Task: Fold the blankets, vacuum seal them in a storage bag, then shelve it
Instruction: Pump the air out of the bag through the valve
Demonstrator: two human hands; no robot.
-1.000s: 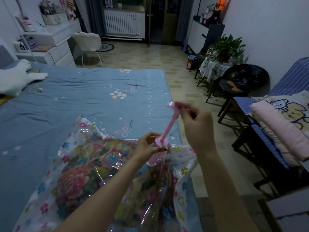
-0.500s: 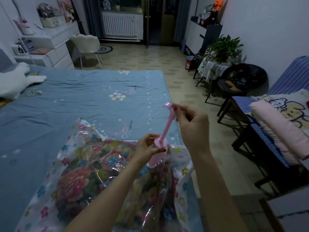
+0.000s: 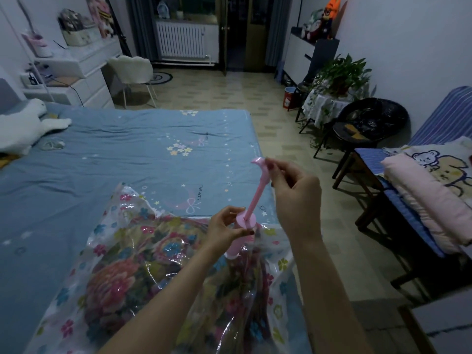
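A clear storage bag (image 3: 127,264) printed with small flowers lies on the blue bed (image 3: 102,159), holding a folded floral blanket (image 3: 120,284). A pink hand pump (image 3: 244,226) stands on the bag near its right side. My left hand (image 3: 224,228) grips the pump's cylinder just below its top cap. My right hand (image 3: 291,195) pinches the pump's handle at the top of the rod (image 3: 256,195), which is drawn out and leans to the right.
Folded pink and cartoon-print blankets (image 3: 429,198) lie on a blue striped bench at the right. A black round chair (image 3: 370,123), a plant on a small table (image 3: 339,77), a white chair (image 3: 132,72) and white drawers (image 3: 84,80) stand around the tiled floor.
The view has shifted slightly. My right hand and the pump handle sit a little lower than a second ago; my left hand stays on the cylinder.
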